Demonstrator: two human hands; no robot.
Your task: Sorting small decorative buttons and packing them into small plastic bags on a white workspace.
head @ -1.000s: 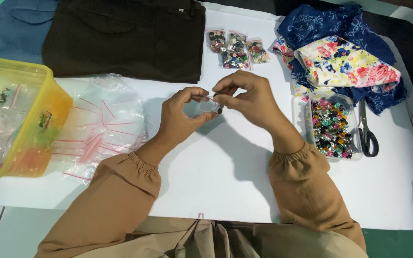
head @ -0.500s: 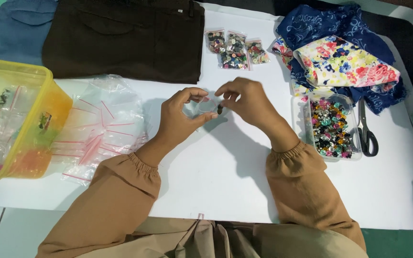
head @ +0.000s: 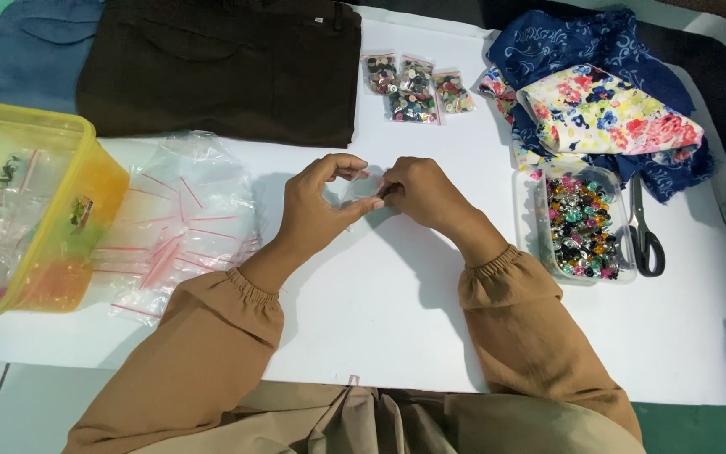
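Hands meet mid-table: left hand [head: 317,210] and right hand [head: 418,195] both pinch one small clear bag [head: 361,187], fingertips closed on its edges; a dark bit at the right fingertips, probably a button, hard to tell. Judging by layout, bagging is partway: tray [head: 524,220] of beads at right looks full, pile of empty bags [head: 182,223] at left. One pair of scissors [head: 644,231], one yellow tub [head: 86,168]. Farther back, three filled bags [head: 413,88], one dark garment [head: 228,67].
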